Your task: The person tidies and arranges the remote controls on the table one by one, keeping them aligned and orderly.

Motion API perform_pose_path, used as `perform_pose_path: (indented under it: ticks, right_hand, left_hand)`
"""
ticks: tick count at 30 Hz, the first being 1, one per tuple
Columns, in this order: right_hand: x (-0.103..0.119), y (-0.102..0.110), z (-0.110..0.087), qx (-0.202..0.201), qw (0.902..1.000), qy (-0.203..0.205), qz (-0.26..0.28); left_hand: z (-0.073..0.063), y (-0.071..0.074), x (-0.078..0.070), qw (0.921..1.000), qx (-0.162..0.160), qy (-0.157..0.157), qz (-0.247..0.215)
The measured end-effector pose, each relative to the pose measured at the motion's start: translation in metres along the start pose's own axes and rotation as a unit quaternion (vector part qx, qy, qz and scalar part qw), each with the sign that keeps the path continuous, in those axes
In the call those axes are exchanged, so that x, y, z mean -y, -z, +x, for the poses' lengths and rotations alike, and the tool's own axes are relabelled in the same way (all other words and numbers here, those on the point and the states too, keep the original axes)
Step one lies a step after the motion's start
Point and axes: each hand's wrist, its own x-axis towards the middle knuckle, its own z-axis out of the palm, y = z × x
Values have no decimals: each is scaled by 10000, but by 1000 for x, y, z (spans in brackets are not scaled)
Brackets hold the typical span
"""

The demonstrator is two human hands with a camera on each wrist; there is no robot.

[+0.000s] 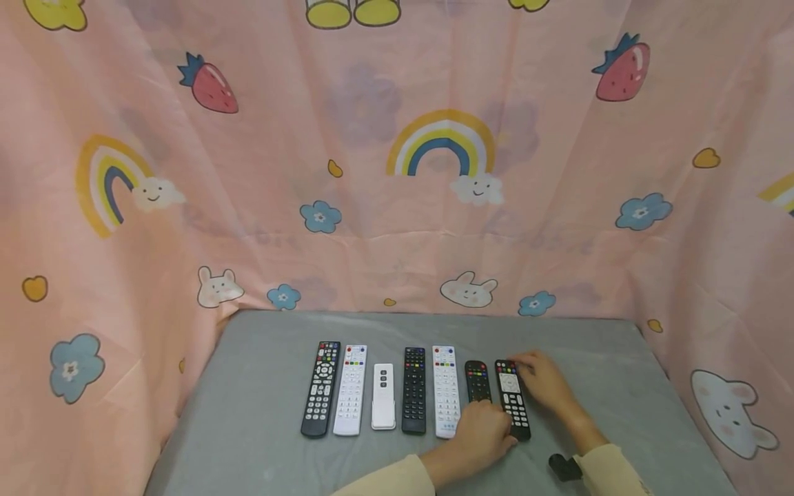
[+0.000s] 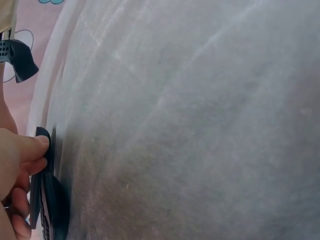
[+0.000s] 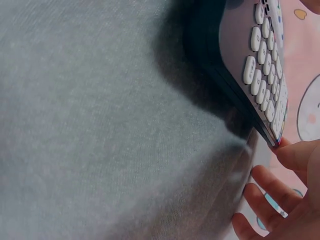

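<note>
A black remote control (image 1: 512, 399) with white buttons lies rightmost in a row on the grey cloth. My left hand (image 1: 477, 434), fingers curled, pinches its near end; that hand also covers the lower part of a shorter black remote (image 1: 477, 379). In the left wrist view, the left thumb (image 2: 36, 145) presses the end of a dark remote (image 2: 42, 185). At the rightmost remote's far end my right hand (image 1: 548, 386) touches the corner with its fingertips. In the right wrist view, the other right fingers (image 3: 270, 195) are spread over the cloth beside the remote (image 3: 245, 95).
Left of the hands, the row holds a white remote (image 1: 446, 393), a black one (image 1: 413, 393), a small white one (image 1: 383, 396), another white one (image 1: 350, 393) and a black one (image 1: 320, 389). A pink printed curtain (image 1: 397, 255) hangs around the table (image 1: 260, 386).
</note>
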Motion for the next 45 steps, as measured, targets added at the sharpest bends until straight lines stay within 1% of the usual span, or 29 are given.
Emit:
perform_pose_path:
  ticks: [4,11,16,21,28,34,37,40,42,44,45]
  right_hand:
    - [1,-2,-1,8,10000,-13,-51]
    - [4,-6,-2,10,9996,-263,-141]
    - [4,-9,-3,-26,9992,-335,-211]
    - [4,-11,-5,-87,9991,-294,-279]
    - [4,-11,-7,-176,9990,-181,-356]
    - [3,-11,-8,-184,9990,-143,-390]
    - [2,-11,-8,-189,9989,-126,-403]
    - [2,-10,-9,-161,9991,-109,-389]
    - [2,-9,-10,-121,9993,-100,-345]
    - [2,-8,-12,-82,9995,-78,-307]
    - [2,-7,-13,-73,9996,-64,-259]
  left_hand:
    - [-1,-1,0,10000,14,-3,37]
    - [-3,-4,1,10000,13,4,27]
    - [-4,-5,1,10000,43,-19,74]
    - [-6,-2,1,9999,60,-36,137]
    - [-7,-1,0,9996,-61,-64,284]
    - [-7,-2,0,9997,-102,-76,217]
    - [-7,-2,0,9997,-71,-118,193]
    - [-9,0,2,9998,73,-192,-46]
    - [-10,2,5,9990,158,-245,-347]
    - [-13,4,10,9966,163,-302,-748]
    - [-16,6,13,9954,94,-332,-896]
